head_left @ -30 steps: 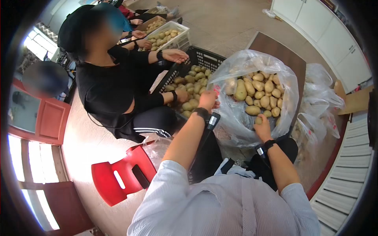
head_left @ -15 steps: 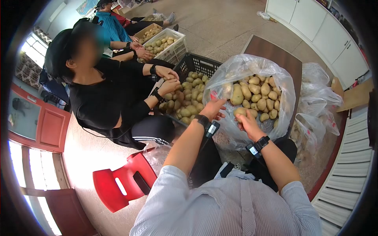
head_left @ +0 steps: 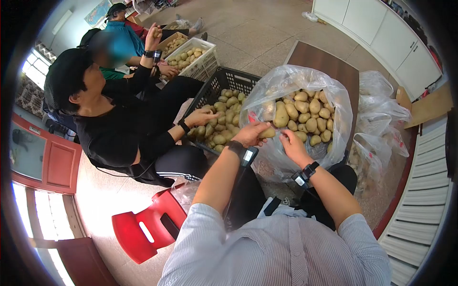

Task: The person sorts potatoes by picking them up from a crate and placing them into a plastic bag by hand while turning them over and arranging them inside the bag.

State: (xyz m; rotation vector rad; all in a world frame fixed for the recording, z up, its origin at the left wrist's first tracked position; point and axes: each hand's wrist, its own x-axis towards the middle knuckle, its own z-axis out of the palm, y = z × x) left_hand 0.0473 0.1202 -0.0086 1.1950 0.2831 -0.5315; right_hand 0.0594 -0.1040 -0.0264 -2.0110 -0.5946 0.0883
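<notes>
- Potato (head_left: 268,132) sits at the fingertips of your left hand (head_left: 249,135), on the side facing your right hand (head_left: 293,147), in front of the near part of the clear plastic bag (head_left: 305,74)
- Handling, as judged: light enough for one hand, firm, not brittle, though the skin could bruise if dropped; rounded sides may roll under a loose grip
- Suggested hold: across the thick middle, thumb opposing fingers, with moderate pressure
- Left hand: fingers curled and closed on the potato at its near end, the far end exposed
- Right hand: half open, fingers bent, fingertips just beside the potato; nothing seen in it, palm hidden
- Arms: both forearms reach forward from your body and angle inward, elbows bent
- Black crate (head_left: 243,81) stands beyond your left hand, a co-worker's hand (head_left: 201,117) over its potatoes
</notes>
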